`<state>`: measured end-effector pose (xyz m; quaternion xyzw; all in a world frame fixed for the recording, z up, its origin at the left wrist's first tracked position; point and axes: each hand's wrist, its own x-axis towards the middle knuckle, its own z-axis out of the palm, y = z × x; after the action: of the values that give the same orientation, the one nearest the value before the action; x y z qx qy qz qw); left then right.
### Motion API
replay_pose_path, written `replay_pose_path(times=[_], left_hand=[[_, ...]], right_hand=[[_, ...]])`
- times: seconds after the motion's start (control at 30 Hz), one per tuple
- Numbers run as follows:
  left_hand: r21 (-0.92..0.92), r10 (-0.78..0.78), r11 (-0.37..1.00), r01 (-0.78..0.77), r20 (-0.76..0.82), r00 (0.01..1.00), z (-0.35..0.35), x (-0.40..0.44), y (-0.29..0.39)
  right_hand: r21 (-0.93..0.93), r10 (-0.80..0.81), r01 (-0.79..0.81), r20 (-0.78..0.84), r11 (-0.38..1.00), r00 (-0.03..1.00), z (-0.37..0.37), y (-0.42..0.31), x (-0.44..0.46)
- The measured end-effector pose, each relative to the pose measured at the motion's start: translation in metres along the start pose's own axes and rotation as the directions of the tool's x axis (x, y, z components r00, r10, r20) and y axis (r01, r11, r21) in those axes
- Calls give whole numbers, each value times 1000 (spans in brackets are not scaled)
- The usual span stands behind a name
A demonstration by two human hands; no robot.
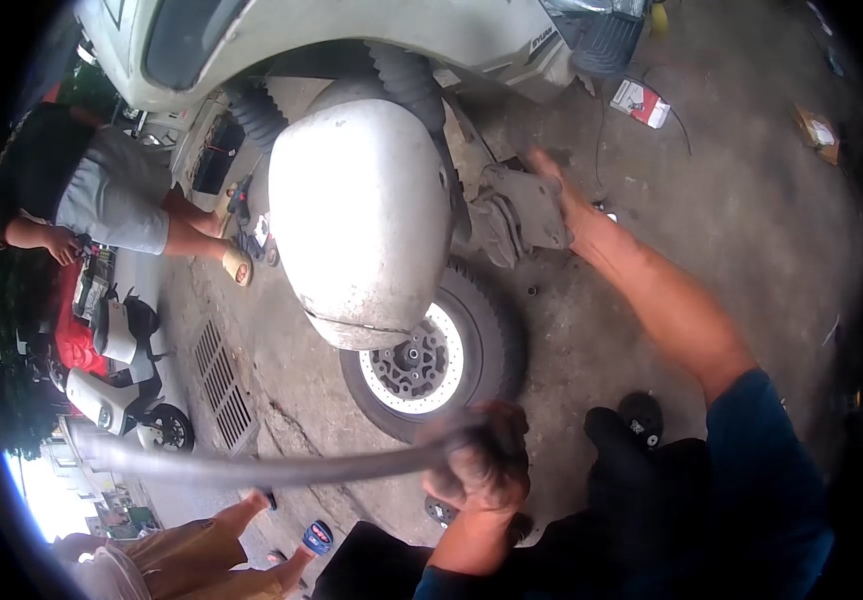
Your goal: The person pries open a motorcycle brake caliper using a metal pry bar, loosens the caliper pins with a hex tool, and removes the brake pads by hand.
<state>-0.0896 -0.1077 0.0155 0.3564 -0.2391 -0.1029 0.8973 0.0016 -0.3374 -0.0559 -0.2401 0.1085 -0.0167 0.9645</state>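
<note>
Long dark-grey, slightly curved bar points left, long axis running sideways across view, far end blurred. Left hand clenched round its right end; bar extends leftward from fist, well apart from right hand. Right hand against blocky grey metal part beside rounded white fender; fingers partly hidden, cannot tell whether gripping.

It looks like a roadside repair workshop: a loose black-tyred wheel lies on stained grey-brown concrete under a white-bodied vehicle.
</note>
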Motion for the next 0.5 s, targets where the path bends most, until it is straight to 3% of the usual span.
replay_pose_path(times=[0.03,0.07,0.13,0.23,0.27,0.3,0.33,0.37,0.4,0.43,0.5], left_hand=[[63,159,987,-150,-176,972,10,2,-1],[529,65,848,-30,-47,997,-3,-8,-21],[801,-121,587,116,-55,991,-5,-12,-20],[435,-326,829,351,-133,936,10,-3,9],[112,-177,977,182,-54,983,4,-1,9],[71,58,996,-45,-194,979,12,0,0],[528,-17,847,63,-91,996,-3,-12,-23],[580,-280,750,318,-157,947,-11,-15,-31],[636,-522,569,522,-211,826,-15,-14,-36],[299,-846,425,854,-204,492,-16,-16,-36],[459,-557,670,584,-210,804,-14,-23,-16]], right_hand=[[-39,14,-14,11,999,1000,9,-11,1],[-43,-27,32,97,999,995,7,-15,7],[-19,-75,83,248,996,966,2,-2,10],[-85,-174,163,-137,983,975,13,-5,-3],[-10,59,-60,-127,998,990,21,-12,-10],[-36,32,-36,-106,999,994,23,-8,-11],[-79,-23,17,-69,997,997,27,-9,-7],[-109,-65,61,-35,992,997,27,-7,-1],[-160,-103,100,-9,982,995,32,-3,-2],[-209,-141,141,17,968,990,36,1,-2],[-384,-354,227,-299,895,886,45,-6,-15]])
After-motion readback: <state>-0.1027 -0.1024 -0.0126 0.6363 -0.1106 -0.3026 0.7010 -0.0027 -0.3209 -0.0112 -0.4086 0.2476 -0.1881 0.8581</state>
